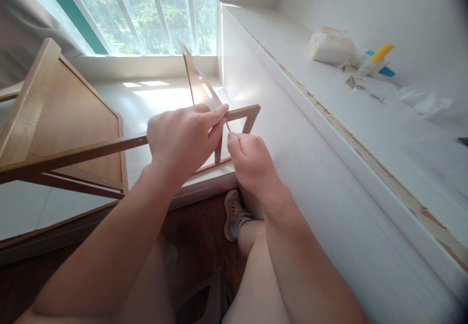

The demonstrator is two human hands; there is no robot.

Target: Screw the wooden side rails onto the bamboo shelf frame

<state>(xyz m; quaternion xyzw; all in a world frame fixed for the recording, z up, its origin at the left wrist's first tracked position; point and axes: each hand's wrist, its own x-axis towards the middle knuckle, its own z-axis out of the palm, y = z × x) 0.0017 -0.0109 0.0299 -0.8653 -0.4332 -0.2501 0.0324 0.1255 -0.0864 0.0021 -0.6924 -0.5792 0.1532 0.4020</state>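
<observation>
Right hand point(254, 163) grips a thin, straight metal rod point(228, 126).
Rod points to eleven o'clock, toward the brown wooden frame point(243, 112), beside left hand point(185, 134); what that holds, I cannot tell.

Wooden frame point(243, 112) (smooth to look at)

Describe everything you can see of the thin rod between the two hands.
The thin rod looks straight, grey and metallic; only a short stretch shows. It slants from the right hand, whose grip hides its lower end, up to the fingertips of the left hand, beside the wooden frame. Its tip cannot be made out.
</observation>
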